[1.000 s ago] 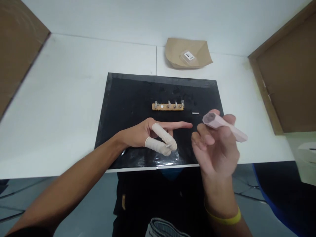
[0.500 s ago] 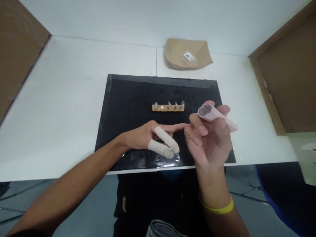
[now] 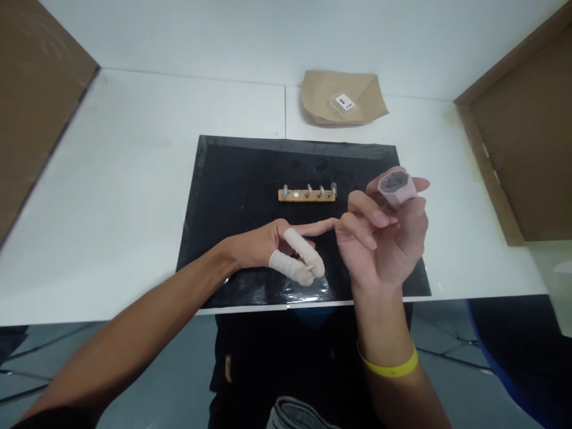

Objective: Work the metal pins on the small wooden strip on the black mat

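White finger cots cover the thumb and one finger of my left hand (image 3: 263,245). Those two fingertips pinch a small silvery piece (image 3: 310,267), mostly hidden between them. The left index finger stretches out to touch the curled fingers of my right hand (image 3: 379,244). My right hand is closed round a pale pink, many-sided tube-like object (image 3: 404,193), whose dark end faces up toward me. Beyond the hands, a narrow brown strip (image 3: 302,196) lies on the black mat (image 3: 232,185). It bears several small upright clear or silvery parts and a white dot.
A brown paper tray (image 3: 370,98) stands at the back of the white table (image 3: 138,149), with a small clear labelled box (image 3: 344,103) in it. Brown panels rise at the left (image 3: 40,89) and right (image 3: 527,161). A dark blue chair (image 3: 513,351) is at lower right.
My right hand has turned the pink object so its dark end points more upward, and has shifted slightly right. My left hand keeps its pinch. The whole view has shifted slightly.
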`<act>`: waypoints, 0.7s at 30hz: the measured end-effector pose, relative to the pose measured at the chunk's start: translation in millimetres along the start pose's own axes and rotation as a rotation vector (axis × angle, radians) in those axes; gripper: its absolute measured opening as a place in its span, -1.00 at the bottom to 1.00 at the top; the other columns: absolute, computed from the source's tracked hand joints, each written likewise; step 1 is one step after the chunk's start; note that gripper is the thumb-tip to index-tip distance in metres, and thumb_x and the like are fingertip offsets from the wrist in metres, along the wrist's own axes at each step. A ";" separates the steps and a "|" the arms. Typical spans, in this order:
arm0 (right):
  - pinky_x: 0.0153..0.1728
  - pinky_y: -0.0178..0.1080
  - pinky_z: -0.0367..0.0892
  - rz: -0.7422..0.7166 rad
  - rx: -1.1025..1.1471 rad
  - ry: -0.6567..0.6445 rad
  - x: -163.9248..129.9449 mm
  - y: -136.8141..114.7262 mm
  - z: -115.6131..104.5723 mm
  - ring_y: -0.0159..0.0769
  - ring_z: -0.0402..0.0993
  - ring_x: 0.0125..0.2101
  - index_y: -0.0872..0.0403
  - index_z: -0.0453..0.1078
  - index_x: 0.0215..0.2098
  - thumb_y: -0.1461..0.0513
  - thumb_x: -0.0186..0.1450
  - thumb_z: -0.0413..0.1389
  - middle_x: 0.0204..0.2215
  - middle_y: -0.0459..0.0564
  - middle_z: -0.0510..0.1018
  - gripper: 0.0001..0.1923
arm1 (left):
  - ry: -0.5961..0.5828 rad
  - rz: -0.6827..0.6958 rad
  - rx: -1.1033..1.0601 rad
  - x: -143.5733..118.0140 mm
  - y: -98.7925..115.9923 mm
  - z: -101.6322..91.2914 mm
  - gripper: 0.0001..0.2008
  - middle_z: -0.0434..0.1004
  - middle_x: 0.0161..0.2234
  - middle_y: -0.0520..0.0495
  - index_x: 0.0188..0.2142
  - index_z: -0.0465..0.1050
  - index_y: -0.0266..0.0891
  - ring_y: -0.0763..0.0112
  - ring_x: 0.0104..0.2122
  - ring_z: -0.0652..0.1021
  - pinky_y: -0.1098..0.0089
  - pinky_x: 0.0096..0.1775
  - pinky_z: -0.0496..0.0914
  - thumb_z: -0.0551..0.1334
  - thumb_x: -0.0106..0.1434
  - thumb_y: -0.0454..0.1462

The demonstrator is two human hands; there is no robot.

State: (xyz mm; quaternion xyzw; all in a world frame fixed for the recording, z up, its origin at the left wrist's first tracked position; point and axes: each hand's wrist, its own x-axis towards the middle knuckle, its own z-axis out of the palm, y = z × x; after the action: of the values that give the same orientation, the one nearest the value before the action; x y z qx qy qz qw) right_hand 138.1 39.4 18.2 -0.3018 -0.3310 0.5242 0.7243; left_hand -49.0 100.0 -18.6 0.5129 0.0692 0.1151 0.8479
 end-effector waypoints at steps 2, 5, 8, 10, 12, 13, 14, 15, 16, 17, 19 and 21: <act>-0.75 -0.36 -0.01 -0.001 0.043 0.044 0.5 -0.1 4.5 -0.42 0.10 -0.56 -0.46 0.63 -0.27 -0.01 0.18 0.44 -0.05 -0.24 0.63 -0.83 | -0.034 -0.012 -0.042 0.0 -0.5 0.1 -0.70 0.74 0.04 -0.12 -0.23 0.79 0.02 0.48 -0.36 0.60 0.45 -0.10 0.58 0.59 0.04 -0.37; -0.76 -0.41 0.04 0.003 0.114 0.085 2.2 -2.9 11.8 -0.48 0.06 -0.58 -0.39 0.64 -0.29 0.03 0.14 0.49 -0.11 -0.29 0.64 -0.81 | -0.082 -0.030 -0.076 0.4 2.1 2.3 -0.67 0.59 0.24 -0.13 -0.20 0.79 0.00 0.52 -0.37 0.59 0.46 -0.12 0.58 0.59 0.04 -0.38; -0.78 -0.46 0.06 -0.030 0.116 0.076 2.7 -12.2 15.5 -0.52 0.05 -0.60 -0.34 0.64 -0.28 0.06 0.17 0.48 -0.12 -0.33 0.65 -0.82 | -0.130 -0.064 -0.034 1.7 5.6 6.8 -0.69 0.57 0.26 -0.14 -0.23 0.79 -0.02 0.48 -0.32 0.61 0.47 -0.17 0.57 0.60 0.03 -0.37; -0.80 -0.47 0.08 -0.062 0.078 0.071 -0.4 -22.2 14.6 -0.53 0.09 -0.61 -0.32 0.64 -0.26 0.08 0.18 0.48 -0.12 -0.34 0.66 -0.81 | -0.129 -0.078 -0.011 2.9 6.5 10.4 -0.68 0.60 0.23 -0.16 -0.19 0.79 -0.03 0.45 -0.30 0.62 0.46 -0.19 0.57 0.61 0.04 -0.36; -0.81 -0.48 0.13 -0.099 0.006 0.071 -8.4 -32.3 10.7 -0.55 0.16 -0.62 -0.29 0.64 -0.23 0.11 0.21 0.47 -0.12 -0.33 0.68 -0.81 | -0.054 -0.051 -0.005 4.1 6.1 13.1 -0.69 0.58 0.25 -0.19 -0.16 0.78 -0.05 0.41 -0.25 0.63 0.42 -0.17 0.58 0.59 0.07 -0.34; -0.81 -0.47 0.17 -0.123 -0.051 0.060 -14.5 -36.4 7.7 -0.56 0.21 -0.63 -0.26 0.63 -0.21 0.15 0.23 0.45 -0.12 -0.31 0.68 -0.81 | 0.008 -0.017 0.002 4.5 5.7 13.8 -0.72 0.56 0.26 -0.21 -0.17 0.78 -0.07 0.39 -0.22 0.64 0.41 -0.16 0.58 0.58 0.10 -0.33; -0.82 -0.47 0.21 -0.149 -0.125 0.037 -21.9 -39.5 4.0 -0.56 0.26 -0.63 -0.23 0.63 -0.18 0.18 0.27 0.42 -0.11 -0.29 0.69 -0.82 | 0.066 0.021 0.017 4.7 5.4 13.9 -0.77 0.56 0.27 -0.23 -0.18 0.79 -0.09 0.37 -0.19 0.64 0.40 -0.15 0.57 0.57 0.14 -0.32; -0.81 -0.45 0.26 -0.178 -0.214 0.002 -30.4 -41.4 0.0 -0.55 0.33 -0.63 -0.20 0.62 -0.15 0.26 0.29 0.38 -0.11 -0.27 0.69 -0.79 | 0.111 0.056 0.034 4.8 5.2 13.5 -0.82 0.56 0.26 -0.23 -0.20 0.79 -0.11 0.36 -0.16 0.64 0.39 -0.14 0.57 0.55 0.16 -0.32; -0.80 -0.43 0.31 -0.212 -0.313 -0.024 -39.6 -42.3 -4.0 -0.53 0.40 -0.62 -0.18 0.61 -0.10 0.31 0.32 0.33 -0.08 -0.23 0.69 -0.74 | 0.140 0.084 0.047 4.7 5.2 12.8 -0.85 0.57 0.25 -0.23 -0.22 0.79 -0.11 0.35 -0.14 0.64 0.38 -0.13 0.57 0.54 0.19 -0.32; -0.77 -0.39 0.38 -0.228 -0.422 -0.049 -49.1 -42.4 -7.7 -0.49 0.47 -0.59 -0.19 0.60 -0.05 0.37 0.32 0.30 -0.04 -0.21 0.69 -0.66 | 0.153 0.102 0.056 4.4 5.3 12.0 -0.86 0.58 0.24 -0.23 -0.22 0.79 -0.11 0.34 -0.13 0.64 0.37 -0.13 0.57 0.54 0.20 -0.31; -0.69 -0.31 0.51 -0.292 -0.626 -0.008 -67.2 -41.5 -12.2 -0.43 0.54 -0.55 -0.19 0.61 -0.01 0.44 0.27 0.30 0.01 -0.14 0.68 -0.56 | 0.149 0.105 0.068 3.9 5.8 10.5 -0.85 0.59 0.22 -0.24 -0.20 0.79 -0.10 0.31 -0.13 0.64 0.34 -0.15 0.57 0.54 0.20 -0.30; -0.69 -0.27 0.52 -0.326 -0.684 0.082 -81.9 -41.7 -10.9 -0.42 0.53 -0.59 -0.21 0.61 -0.01 0.44 0.26 0.31 0.03 -0.11 0.68 -0.54 | 0.142 0.101 0.084 3.7 6.0 9.8 -0.85 0.59 0.22 -0.26 -0.21 0.79 -0.10 0.30 -0.13 0.64 0.33 -0.16 0.58 0.54 0.20 -0.29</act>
State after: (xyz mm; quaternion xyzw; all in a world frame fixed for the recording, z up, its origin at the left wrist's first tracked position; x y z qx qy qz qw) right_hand 151.2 -51.4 31.0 -0.4902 -0.5012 0.2487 0.6683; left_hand -43.9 95.3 -8.7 0.5413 0.1081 0.1909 0.8117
